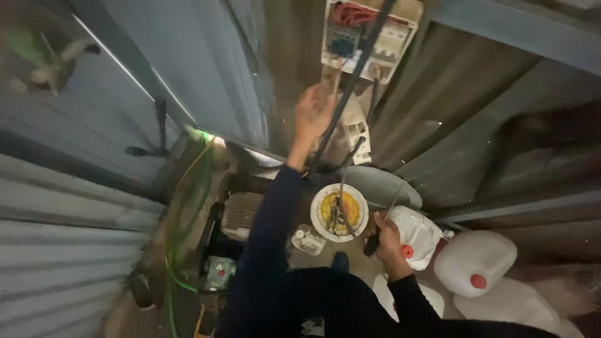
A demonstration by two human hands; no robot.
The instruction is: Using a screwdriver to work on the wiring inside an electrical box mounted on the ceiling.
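Your left hand (315, 111) is raised high against the wall, its fingers curled around a dark cable (343, 100) that runs down from the open white switch box (369, 39) above; the grip looks closed on that cable, though motion blur softens the fingertips. The box is a hard plastic rectangle with red wires bunched at its top and a blue block inside, and its upper edge is cut off by the frame. Your right hand (386, 236) is low, clamped on a screwdriver (380, 226) with a dark handle and a thin metal shaft that slants up and to the right. Just left of that hand sits a round white bucket (339, 212), its inside yellow and cluttered with small metal pieces too dim to identify. Beside your right hand on the other side lies a white plastic jug (418, 235) with a red cap, and two more pale, rounded jugs (476, 263) lie further right, partly cut off at the bottom. A thin green hose (181, 213) loops down the left side past a ribbed grey metal machine (239, 214) whose lower part is lost in shadow. Corrugated sheet-metal walls (69, 250), grey and ridged, close in on both sides, smeared by blur. Your dark sleeves hide the floor beneath you.
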